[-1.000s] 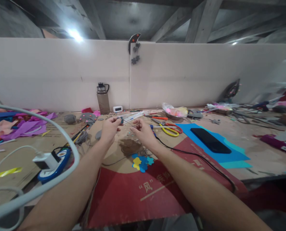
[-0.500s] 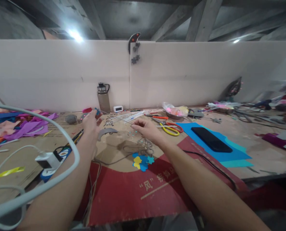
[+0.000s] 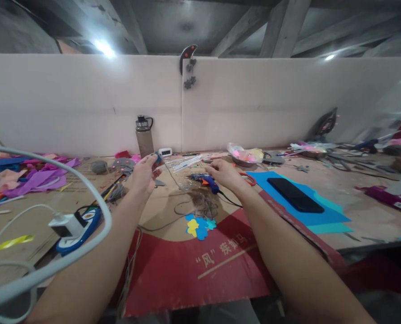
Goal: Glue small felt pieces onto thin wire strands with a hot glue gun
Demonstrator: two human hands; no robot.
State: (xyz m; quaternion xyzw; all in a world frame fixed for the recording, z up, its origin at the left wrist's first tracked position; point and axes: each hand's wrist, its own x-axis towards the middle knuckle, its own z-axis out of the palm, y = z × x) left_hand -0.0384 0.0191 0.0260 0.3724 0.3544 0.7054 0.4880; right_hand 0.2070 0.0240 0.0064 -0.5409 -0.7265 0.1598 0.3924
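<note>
My left hand [image 3: 145, 173] is raised over the cardboard at left, its fingers pinching a small teal-blue cutout [image 3: 158, 157]. A grey yarn strand [image 3: 173, 176] hangs from there down to the board. My right hand [image 3: 226, 174] is to the right, fingers curled together; what they hold, if anything, is hidden. Just below those fingers lies a blue glue gun [image 3: 207, 182] with an orange trigger; I cannot tell whether they touch it. Closer to me is a loose tangle of grey yarn [image 3: 205, 207], with blue, yellow and teal flower cutouts [image 3: 198, 226] beside it.
A black phone [image 3: 295, 194] lies on blue sheets [image 3: 328, 218] at right. Orange scissor handles [image 3: 249, 178] show behind my right wrist. A bottle [image 3: 144, 137] stands at the back wall. A white cable [image 3: 102, 202] arcs across the left, near a power strip [image 3: 82, 236] and felt scraps [image 3: 35, 177].
My left hand has moved right with the cutout. My right hand has moved right and away from the strand, which now hangs slack. The glue gun has come into view; the yellow scissor handles are now hidden.
</note>
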